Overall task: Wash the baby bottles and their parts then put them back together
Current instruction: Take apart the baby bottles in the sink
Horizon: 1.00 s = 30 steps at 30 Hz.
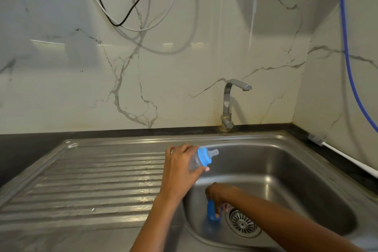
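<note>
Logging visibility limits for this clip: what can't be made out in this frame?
- Head view: the blue part in the right hand is half hidden by the fingers and blurred; what it is stays unclear.
- The bottle body is mostly covered by the left hand; its contents cannot be seen.
- The brush handle is cut off by the right edge.

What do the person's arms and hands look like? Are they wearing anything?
Both arms are bare, with no sleeves showing. The left hand and the right hand wear no gloves, and no rings, watch or bracelets show. A pale thumbnail shows on the left hand.
</note>
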Tool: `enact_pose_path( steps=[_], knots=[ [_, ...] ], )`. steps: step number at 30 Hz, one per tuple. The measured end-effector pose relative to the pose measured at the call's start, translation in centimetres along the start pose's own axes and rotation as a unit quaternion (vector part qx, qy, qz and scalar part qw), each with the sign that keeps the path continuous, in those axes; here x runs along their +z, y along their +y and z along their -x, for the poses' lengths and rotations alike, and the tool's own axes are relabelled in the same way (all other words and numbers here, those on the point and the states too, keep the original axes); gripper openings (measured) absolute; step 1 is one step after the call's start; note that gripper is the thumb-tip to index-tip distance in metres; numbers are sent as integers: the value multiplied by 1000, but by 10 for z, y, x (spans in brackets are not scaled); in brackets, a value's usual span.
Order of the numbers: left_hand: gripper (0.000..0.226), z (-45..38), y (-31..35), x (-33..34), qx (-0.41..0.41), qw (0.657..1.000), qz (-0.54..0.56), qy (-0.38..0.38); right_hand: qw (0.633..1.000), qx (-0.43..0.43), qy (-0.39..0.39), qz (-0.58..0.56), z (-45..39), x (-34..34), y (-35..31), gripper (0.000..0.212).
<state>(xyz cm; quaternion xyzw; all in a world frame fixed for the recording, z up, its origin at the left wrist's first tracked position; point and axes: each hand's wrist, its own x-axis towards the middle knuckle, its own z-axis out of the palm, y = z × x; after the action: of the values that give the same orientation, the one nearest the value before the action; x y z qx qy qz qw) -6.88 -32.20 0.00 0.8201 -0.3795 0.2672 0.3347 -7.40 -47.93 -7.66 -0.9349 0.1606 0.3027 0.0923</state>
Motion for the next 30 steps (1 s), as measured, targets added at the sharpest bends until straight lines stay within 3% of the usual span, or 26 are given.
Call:
enact_pose_path(
  steps=[6,9,11,13,15,18,22,30],
  knots=[
    [60,1,-3,3,-10,999,-27,-36,996,-33,3,-77,-4,-4,10,85],
    [60,-1,-4,1,-15,999,-31,-42,994,-52,35,-90,16,-25,26,82],
    [60,-2,-3,-2,-23,998,-39,-47,979,-93,77,-162,44,-41,36,75],
    [61,-3,-3,-5,-28,997,-49,-53,943,-148,98,-282,76,-52,43,73],
    [60,-1,-2,-6,-31,996,-53,-58,884,-209,88,-409,105,-51,44,69],
    [52,3,4,-4,-12,997,-54,-60,808,-269,113,-512,124,-34,33,54],
    [48,5,13,-2,17,995,-72,-60,765,-216,227,-562,117,-16,11,39],
    [76,5,7,-5,9,989,-112,-92,702,-193,308,-613,105,-12,8,30]
  ],
)
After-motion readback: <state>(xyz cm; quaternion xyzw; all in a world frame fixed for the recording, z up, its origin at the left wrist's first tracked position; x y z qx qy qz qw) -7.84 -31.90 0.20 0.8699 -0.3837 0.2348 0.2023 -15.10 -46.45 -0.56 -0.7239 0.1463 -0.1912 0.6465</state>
